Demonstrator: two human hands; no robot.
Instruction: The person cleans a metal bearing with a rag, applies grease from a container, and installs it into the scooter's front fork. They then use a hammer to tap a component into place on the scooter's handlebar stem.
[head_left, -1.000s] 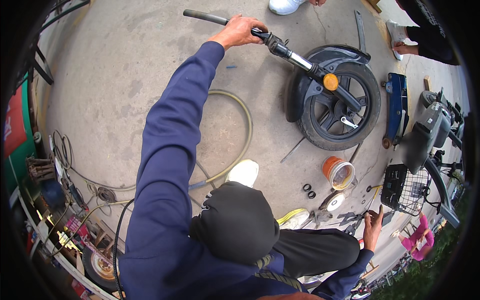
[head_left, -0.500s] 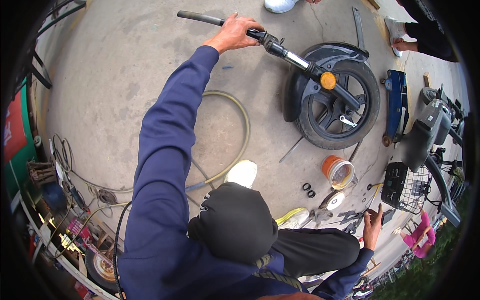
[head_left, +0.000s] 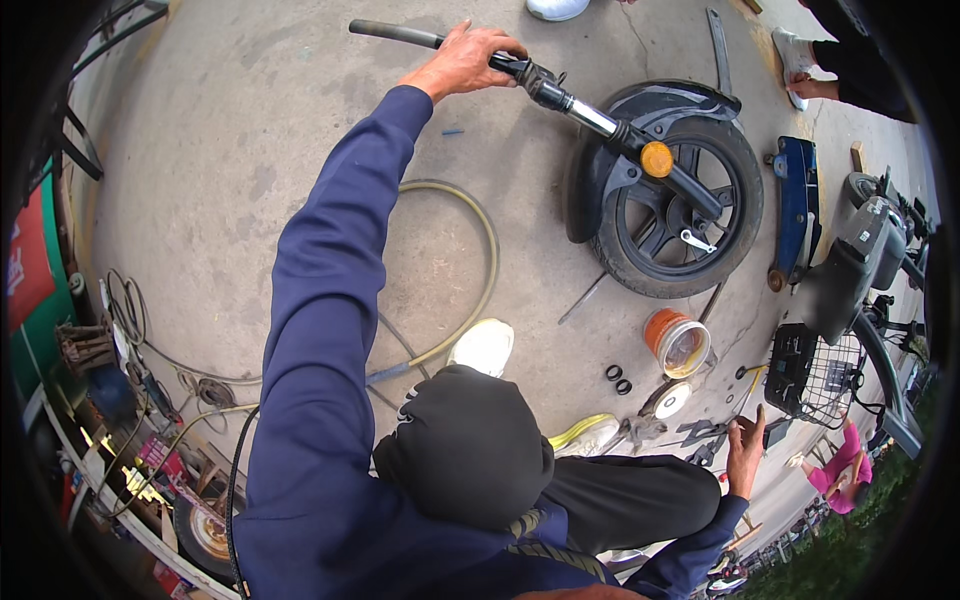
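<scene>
My left hand [head_left: 465, 62] is closed round the black upper end of a front fork [head_left: 590, 116], close to where a grey-black tube [head_left: 395, 33] sticks out to the left. The fork lies tilted over a spoked black wheel with a tyre [head_left: 740, 250], under a black mudguard [head_left: 583, 200]. A round orange reflector [head_left: 656, 159] sits on the fork leg, and a small silver lever [head_left: 697, 241] shows near the hub. Beside my right knee, my right hand [head_left: 743, 458] is held with its fingers apart, near dark tools on the ground; I see nothing gripped in it.
An orange-and-white bucket [head_left: 699, 348], two black rings [head_left: 618, 380] and a white disc [head_left: 671, 402] stand near my feet. A yellowish hose [head_left: 492, 250] curls on the concrete. Right of the wheel are a blue floor jack [head_left: 795, 210], a wire basket [head_left: 822, 372] and another person's shoe [head_left: 790, 62].
My view has shifted very slightly. My left hand stays on the fork, and the wheel and my right hand look practically unmoved.
</scene>
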